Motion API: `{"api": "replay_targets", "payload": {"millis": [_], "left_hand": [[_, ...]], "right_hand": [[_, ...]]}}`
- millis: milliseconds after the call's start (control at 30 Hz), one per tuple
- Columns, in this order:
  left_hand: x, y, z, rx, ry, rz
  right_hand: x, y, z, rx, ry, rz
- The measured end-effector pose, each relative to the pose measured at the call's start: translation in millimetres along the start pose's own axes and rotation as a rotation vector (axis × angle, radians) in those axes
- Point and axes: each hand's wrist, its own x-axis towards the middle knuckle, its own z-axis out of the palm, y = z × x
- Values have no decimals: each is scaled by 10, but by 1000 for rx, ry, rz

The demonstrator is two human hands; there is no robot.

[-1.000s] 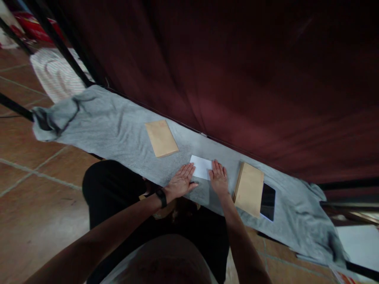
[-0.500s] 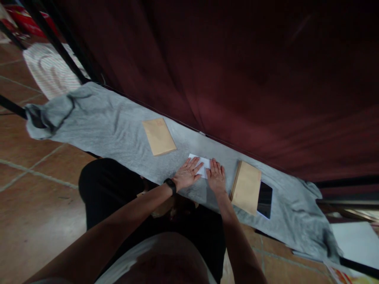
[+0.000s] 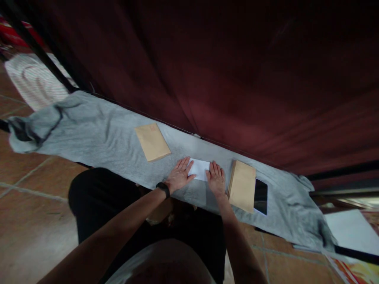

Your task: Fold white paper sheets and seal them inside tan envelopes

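A small white paper [image 3: 199, 169] lies flat on the grey cloth. Over its left edge rests my left hand [image 3: 179, 174], palm down with fingers spread, a dark band on the wrist. My right hand [image 3: 216, 179] lies flat at the paper's right edge, fingers extended. Neither hand grips anything. To the left is a single brown envelope [image 3: 152, 142], set at a slant. A stack of brown envelopes [image 3: 242, 186] sits just right of my right hand, and a dark-screened phone [image 3: 261, 197] lies beside that stack.
The grey cloth [image 3: 97, 126] covers a long narrow surface. Behind it hangs a dark red curtain [image 3: 207, 79]. Striped fabric [image 3: 40, 79] and black bars are at the left. A white sheet [image 3: 352, 230] lies at the lower right, above the tiled floor [image 3: 38, 221].
My left hand has slid left across the paper, showing more of its white surface. My right hand stays at the right edge. The camera view has shifted slightly.
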Motion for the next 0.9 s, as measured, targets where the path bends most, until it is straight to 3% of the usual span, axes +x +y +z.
{"api": "replay_targets", "payload": {"millis": [167, 300, 367, 667, 800, 900], "left_hand": [[14, 0, 16, 18, 10, 1], [14, 0, -2, 30, -2, -1], [11, 1, -13, 42, -5, 1], [-54, -27, 49, 43, 87, -94], [-111, -32, 80, -154, 145, -186], [-87, 37, 16, -538, 150, -383]], "right_hand": [[-34, -155, -43, 72, 77, 23], [-121, -377, -28, 113, -36, -152], [-154, -446, -3, 105, -63, -151], [-132, -283, 22, 68, 65, -17], [-129, -267, 41, 40, 64, -7], [-133, -283, 63, 43, 87, -7]]}}
